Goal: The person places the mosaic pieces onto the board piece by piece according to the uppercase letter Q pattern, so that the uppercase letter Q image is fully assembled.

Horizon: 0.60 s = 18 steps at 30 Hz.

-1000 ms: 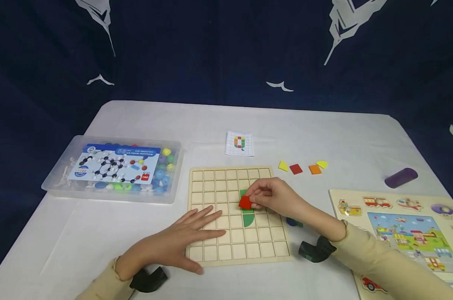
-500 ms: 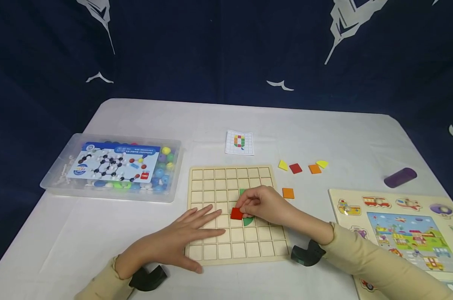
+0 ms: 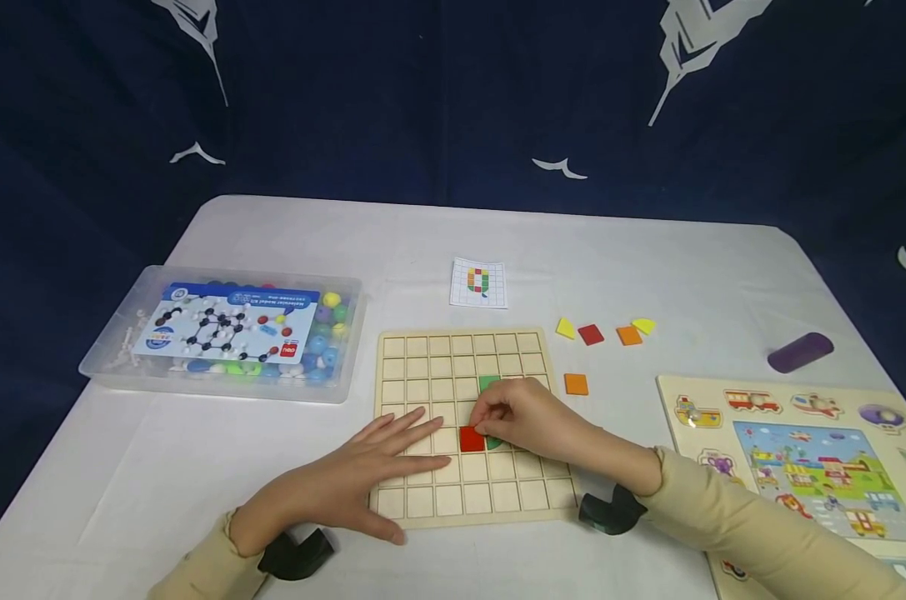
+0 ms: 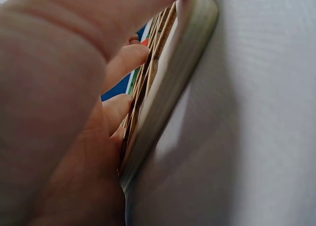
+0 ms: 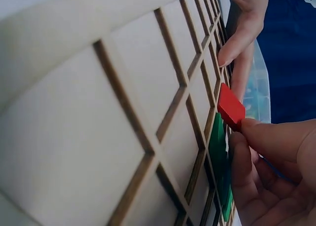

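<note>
A wooden grid board lies on the white table. My left hand rests spread on its left side, with the thumb by the near edge. My right hand pinches a red square tile between thumb and forefinger at a cell near the board's middle. In the right wrist view, the red tile looks tilted at the grid, next to a green tile. A green square tile shows above the right hand, and a green rounded tile peeks out beneath it.
Behind the board lies a pattern card. Loose tiles sit to the right, including an orange square, a red square and a yellow piece. A clear bead box, purple cylinder and picture puzzle flank the board.
My right hand has carried the red tile left and toward me, down to the cell beside the rounded green tile. An orange tile has come into view behind it. The left hand stays put.
</note>
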Each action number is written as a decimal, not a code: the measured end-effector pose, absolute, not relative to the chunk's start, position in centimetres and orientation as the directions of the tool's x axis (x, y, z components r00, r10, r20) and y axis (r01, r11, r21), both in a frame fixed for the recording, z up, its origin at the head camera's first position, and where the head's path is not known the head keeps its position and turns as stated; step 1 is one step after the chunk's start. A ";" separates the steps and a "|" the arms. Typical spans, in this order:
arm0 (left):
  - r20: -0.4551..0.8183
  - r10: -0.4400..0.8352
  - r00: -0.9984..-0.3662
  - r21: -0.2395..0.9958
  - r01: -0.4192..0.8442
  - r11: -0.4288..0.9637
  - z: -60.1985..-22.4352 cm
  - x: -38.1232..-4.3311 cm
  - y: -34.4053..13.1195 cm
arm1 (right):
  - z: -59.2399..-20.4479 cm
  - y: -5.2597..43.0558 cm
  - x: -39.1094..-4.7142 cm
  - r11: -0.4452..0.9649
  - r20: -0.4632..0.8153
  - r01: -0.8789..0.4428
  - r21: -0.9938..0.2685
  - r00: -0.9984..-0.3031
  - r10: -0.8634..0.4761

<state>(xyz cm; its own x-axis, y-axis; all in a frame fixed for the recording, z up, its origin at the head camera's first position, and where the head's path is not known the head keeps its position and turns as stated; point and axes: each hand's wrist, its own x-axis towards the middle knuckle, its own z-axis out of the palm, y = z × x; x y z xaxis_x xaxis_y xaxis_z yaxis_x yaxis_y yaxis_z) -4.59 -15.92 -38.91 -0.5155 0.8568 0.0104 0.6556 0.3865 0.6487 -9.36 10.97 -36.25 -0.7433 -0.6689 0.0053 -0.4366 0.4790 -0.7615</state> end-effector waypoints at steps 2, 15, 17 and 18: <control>0.012 0.858 -0.514 0.650 0.656 0.384 -38.8 -4.6 -15.9 | -36.2 11.0 -9.4 0.493 0.018 -0.457 -0.740 -0.746 -0.666; 0.013 0.855 -0.519 0.646 0.656 0.389 -38.6 -4.5 -15.9 | -34.4 15.4 -10.6 0.531 -0.017 -0.327 -0.782 -0.840 -0.543; 0.015 0.856 -0.517 0.641 0.662 0.389 -38.6 -4.4 -15.9 | -34.2 16.6 -10.6 0.558 -0.041 -0.292 -0.777 -0.861 -0.508; 0.015 0.856 -0.517 0.639 0.663 0.390 -38.6 -4.4 -15.9 | -34.1 17.2 -10.6 0.572 -0.051 -0.280 -0.771 -0.869 -0.493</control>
<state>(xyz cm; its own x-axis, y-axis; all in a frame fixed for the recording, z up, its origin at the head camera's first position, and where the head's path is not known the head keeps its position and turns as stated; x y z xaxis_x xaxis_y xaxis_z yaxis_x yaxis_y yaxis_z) -4.42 -15.90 -38.57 -0.5171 0.8558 0.0146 0.6629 0.3896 0.6394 -10.60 17.24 -34.09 -0.8688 -0.4926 -0.0507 -0.2796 0.5724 -0.7709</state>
